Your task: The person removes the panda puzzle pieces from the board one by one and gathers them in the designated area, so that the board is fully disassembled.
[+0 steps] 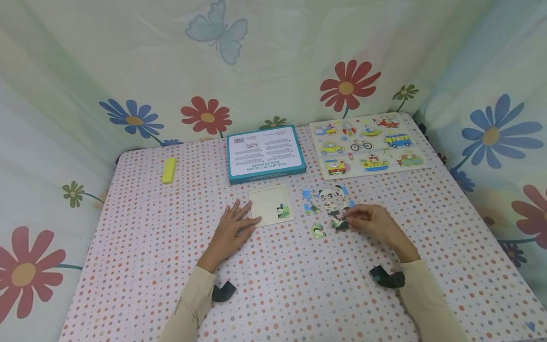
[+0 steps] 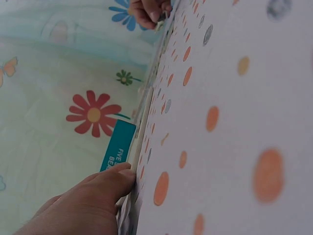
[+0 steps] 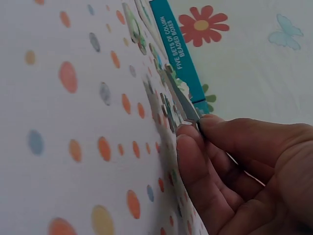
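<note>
My left hand (image 1: 232, 228) rests with spread fingers at the left edge of a square wooden puzzle frame (image 1: 261, 199), thumb and fingertips touching it. One green-and-black puzzle piece (image 1: 283, 210) lies in the frame's lower right corner. Between thumb and fingers, my right hand (image 1: 372, 222) pinches a dark puzzle piece (image 1: 340, 223); the right wrist view shows this piece (image 3: 182, 98) tilted up from the table. Several panda puzzle pieces (image 1: 329, 194) lie loosely grouped just beyond it, with a green piece (image 1: 318, 231) apart on the near side.
Behind the frame lies a teal-and-white box (image 1: 266, 154). To its right is a wooden vehicle puzzle board (image 1: 369, 147). A yellow block (image 1: 169, 170) lies at the back left of the dotted tablecloth (image 1: 273, 285). Flowered curtains stand around the table.
</note>
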`<act>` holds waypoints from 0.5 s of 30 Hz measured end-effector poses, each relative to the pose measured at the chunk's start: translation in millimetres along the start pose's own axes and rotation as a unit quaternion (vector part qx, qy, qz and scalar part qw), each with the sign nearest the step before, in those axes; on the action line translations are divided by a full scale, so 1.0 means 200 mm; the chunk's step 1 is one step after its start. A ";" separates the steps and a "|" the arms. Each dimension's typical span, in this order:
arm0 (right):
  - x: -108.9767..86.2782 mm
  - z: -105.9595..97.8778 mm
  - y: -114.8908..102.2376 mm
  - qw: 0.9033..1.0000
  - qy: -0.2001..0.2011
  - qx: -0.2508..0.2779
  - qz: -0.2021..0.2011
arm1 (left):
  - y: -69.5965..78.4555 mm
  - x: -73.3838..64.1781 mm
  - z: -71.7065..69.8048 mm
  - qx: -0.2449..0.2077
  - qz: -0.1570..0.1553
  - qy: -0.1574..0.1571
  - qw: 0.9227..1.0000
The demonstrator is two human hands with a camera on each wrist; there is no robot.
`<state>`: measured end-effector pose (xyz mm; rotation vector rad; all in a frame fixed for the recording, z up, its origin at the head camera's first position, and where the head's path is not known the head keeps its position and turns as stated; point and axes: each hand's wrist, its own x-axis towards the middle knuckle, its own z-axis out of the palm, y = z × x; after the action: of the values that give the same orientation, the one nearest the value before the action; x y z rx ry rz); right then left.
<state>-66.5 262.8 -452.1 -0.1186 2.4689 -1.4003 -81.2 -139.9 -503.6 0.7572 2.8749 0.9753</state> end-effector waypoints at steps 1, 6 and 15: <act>0.00 0.01 0.00 1.000 0.001 -0.006 0.001 | 0.00 0.00 0.00 0.000 0.000 0.000 1.000; 0.00 0.04 -0.02 0.998 0.013 -0.055 0.000 | 0.00 0.00 0.00 -0.001 0.003 0.001 1.000; 0.00 0.06 -0.03 0.996 0.025 -0.083 -0.012 | -0.01 0.00 0.00 -0.003 0.002 0.002 1.000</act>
<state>-62.7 249.6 -453.5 -0.1500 2.6319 -1.2192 -81.9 -140.2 -504.9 0.7613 2.8736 0.9880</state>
